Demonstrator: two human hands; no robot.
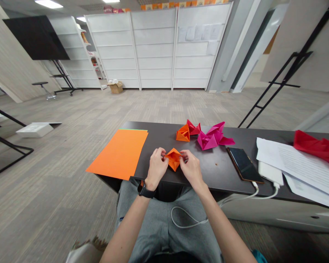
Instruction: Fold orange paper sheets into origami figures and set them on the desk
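Note:
Between my two hands, at the front edge of the dark table (159,137), is a small orange folded paper piece (174,160) with an opened pocket facing up. My left hand (158,165) pinches its left corner, a black watch on that wrist. On the opposite corner, the fingers of my right hand (191,166) are closed. Just beyond stand another orange folded paper (183,133), a red folded paper (193,128) and magenta folded papers (214,137). A stack of orange paper sheets (120,151) lies to the left of my hands.
At the right lie a phone (244,163) and a white power bank (270,172), both with white cables hanging over the table edge. Printed sheets (301,164) and a red folded item (318,146) are farther right. White shelves (156,51) line the back wall.

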